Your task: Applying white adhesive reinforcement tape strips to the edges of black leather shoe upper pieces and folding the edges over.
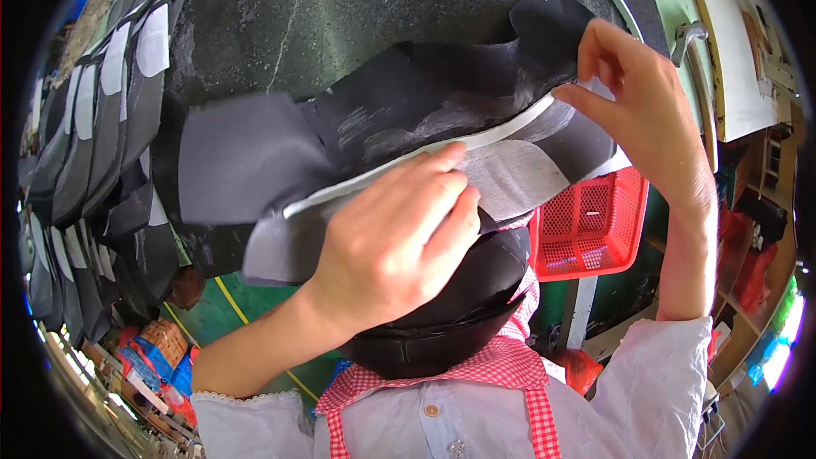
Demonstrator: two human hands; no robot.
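So both hands are on a floppy black fabric-backed sheet with a pale grey strip along its edge (pixel 476 157), held up across the middle of the frame, over the dark bench (pixel 340 25). The left hand (pixel 399 242) sits at centre with its fingers (pixel 442 195) together, pressed flat on the pale strip and curled over the edge. The right hand (pixel 637 110), upper right of the frame, has its thumb and fingertips pinched shut on the strip's far end, where a thin whitish layer seems to be lifting away from the black — can't tell for sure if it's a backing paper or part of the piece.

Judging by how it droops and folds, the sheet looks light and soft, not stiff at all, so I'd say it wants holding at two spread-apart spots along the edge or it'll flop over itself. The pale layer looks thin enough to crease or tear if yanked.

Around it: a row of overlapping dark cut pieces with white patches (pixel 102 119) runs down the left of the frame, a red plastic mesh basket (pixel 591 225) sits lower right, and a red-and-white checked apron (pixel 510 365) shows at the bottom.
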